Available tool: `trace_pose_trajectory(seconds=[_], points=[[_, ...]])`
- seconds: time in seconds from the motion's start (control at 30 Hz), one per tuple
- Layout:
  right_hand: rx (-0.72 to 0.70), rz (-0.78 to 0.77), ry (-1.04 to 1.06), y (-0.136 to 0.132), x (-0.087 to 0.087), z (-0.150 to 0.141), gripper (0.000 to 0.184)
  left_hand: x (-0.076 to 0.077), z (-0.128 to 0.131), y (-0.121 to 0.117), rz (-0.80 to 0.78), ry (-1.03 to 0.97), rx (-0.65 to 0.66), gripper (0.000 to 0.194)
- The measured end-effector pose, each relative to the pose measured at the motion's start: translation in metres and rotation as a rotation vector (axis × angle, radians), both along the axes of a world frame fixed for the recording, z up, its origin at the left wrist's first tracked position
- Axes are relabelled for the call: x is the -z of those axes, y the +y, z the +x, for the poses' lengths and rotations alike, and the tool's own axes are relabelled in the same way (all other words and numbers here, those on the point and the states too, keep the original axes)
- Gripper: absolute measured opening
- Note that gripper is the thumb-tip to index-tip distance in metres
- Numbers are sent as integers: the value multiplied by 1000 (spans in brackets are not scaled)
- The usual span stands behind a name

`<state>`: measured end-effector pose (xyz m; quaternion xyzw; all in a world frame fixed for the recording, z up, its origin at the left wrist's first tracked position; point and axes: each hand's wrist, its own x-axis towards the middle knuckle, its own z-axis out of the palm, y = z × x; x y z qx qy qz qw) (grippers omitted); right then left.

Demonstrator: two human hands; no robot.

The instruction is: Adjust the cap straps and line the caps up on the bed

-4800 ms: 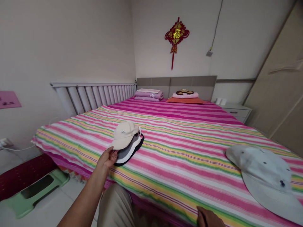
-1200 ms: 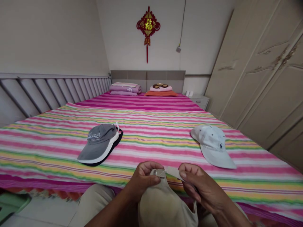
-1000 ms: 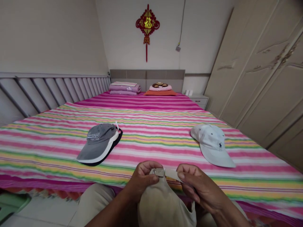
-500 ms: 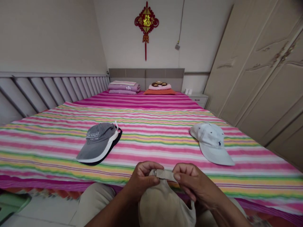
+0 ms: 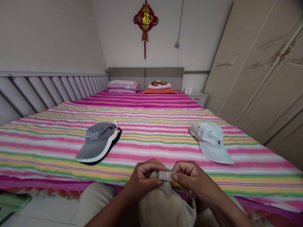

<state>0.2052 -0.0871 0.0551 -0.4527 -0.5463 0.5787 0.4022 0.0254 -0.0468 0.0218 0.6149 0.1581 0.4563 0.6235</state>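
A beige cap (image 5: 165, 205) rests in my lap at the bottom middle. My left hand (image 5: 143, 183) pinches its back strap at the metal buckle (image 5: 158, 174). My right hand (image 5: 193, 179) pinches the strap's other end right beside it, so the two hands almost touch. On the striped bedspread (image 5: 151, 132) a stack of caps with a grey cap (image 5: 98, 140) on top lies to the left. A pale blue cap (image 5: 211, 142) lies alone to the right.
Folded bedding (image 5: 123, 86) and a pillow with a soft toy (image 5: 159, 87) lie at the headboard. A slatted rail (image 5: 47, 93) runs along the bed's left side. Tall wardrobe doors (image 5: 265, 75) stand on the right, a nightstand (image 5: 197, 97) beyond. A green stool (image 5: 9, 208) sits low left.
The beige cap left the stack on the bed and is now in my lap. Over the last second my right hand has drawn the strap end in toward the buckle.
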Motion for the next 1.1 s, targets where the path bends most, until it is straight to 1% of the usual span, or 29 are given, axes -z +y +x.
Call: trace_pose_trajectory(seconds=[0.17, 0.27, 0.33, 0.53, 0.7, 0.87, 0.93, 1.03, 1.1], points=[[23, -22, 46, -1, -4, -4, 28, 0, 0, 2, 184, -31, -23, 28], [66, -26, 81, -3, -6, -8, 28, 1, 0, 3, 214, -30, -29, 29], [77, -20, 99, -3, -7, -9, 28, 2, 0, 2, 198, -32, -27, 28], [41, 0, 102, -2, -5, -10, 27, 0, 1, -1, 159, -5, -55, 27], [110, -37, 150, -5, -1, -16, 27, 4, 3, -3, 130, 9, -108, 28], [73, -80, 187, -6, 2, -21, 29, 6, 6, -6, 146, 4, -103, 29], [42, -70, 191, -5, 4, -18, 29, 6, 6, -6, 116, -12, -98, 29], [16, -13, 198, -4, 4, -10, 27, 5, 6, -6, 23, -46, -91, 26], [14, 14, 163, -3, 4, -4, 28, 5, 6, -6, -39, -71, -84, 25]])
